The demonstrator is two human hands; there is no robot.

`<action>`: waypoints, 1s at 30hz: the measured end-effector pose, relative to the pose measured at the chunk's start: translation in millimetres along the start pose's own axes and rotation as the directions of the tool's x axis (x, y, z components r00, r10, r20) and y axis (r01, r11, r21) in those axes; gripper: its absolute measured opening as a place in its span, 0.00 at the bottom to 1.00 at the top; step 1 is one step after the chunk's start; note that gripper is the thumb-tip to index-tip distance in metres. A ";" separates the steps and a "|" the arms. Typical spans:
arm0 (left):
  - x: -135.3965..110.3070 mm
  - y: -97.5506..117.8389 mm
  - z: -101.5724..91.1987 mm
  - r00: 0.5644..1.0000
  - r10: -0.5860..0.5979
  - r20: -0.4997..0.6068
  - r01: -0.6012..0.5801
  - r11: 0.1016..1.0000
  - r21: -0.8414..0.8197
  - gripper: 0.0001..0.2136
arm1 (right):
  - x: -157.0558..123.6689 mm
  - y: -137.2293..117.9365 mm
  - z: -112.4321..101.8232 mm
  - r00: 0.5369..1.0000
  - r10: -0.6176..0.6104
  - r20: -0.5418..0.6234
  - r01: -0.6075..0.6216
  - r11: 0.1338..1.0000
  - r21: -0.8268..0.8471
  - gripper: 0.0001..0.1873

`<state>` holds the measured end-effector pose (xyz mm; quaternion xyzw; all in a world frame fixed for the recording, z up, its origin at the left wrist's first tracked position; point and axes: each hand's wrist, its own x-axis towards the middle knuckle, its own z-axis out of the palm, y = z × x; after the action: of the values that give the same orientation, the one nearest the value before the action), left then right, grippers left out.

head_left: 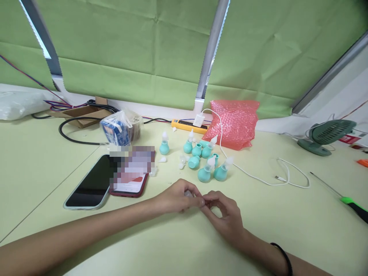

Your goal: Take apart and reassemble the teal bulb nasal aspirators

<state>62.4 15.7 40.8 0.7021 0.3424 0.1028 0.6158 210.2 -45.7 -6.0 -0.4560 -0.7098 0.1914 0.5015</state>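
Observation:
My left hand (184,197) is closed around a small translucent piece (188,194), mostly hidden behind my fingers. Thumb and fingertips of my right hand (224,214) are pinched together against my left fingertips; what lies between them is too small to make out. Just beyond my hands stand several teal squeeze bulbs. One bulb (204,174) carries a clear pointed nozzle (211,161), while another bulb (194,162) lies tipped over without one. Loose translucent tips (162,160) are scattered on the table beside them.
Two phones, one dark-screened (90,184) and one red-cased (129,184), lie at left. Behind are a bagged blue package (116,128), a yellow power strip (188,126) and pink bubble wrap (234,124). A white cable (258,178), screwdriver (349,201) and green fan (330,132) are at right.

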 end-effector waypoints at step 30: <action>12.5 -14.8 -20.5 0.977 0.017 0.211 0.074 0.905 -0.419 0.29 | 5.3 -1.0 -6.1 0.985 -0.142 -0.095 0.143 0.990 0.011 0.12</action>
<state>54.8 39.7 27.9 0.5533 0.2552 0.0911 0.7877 214.7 -42.9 0.1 -0.4079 -0.7146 0.1399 0.5508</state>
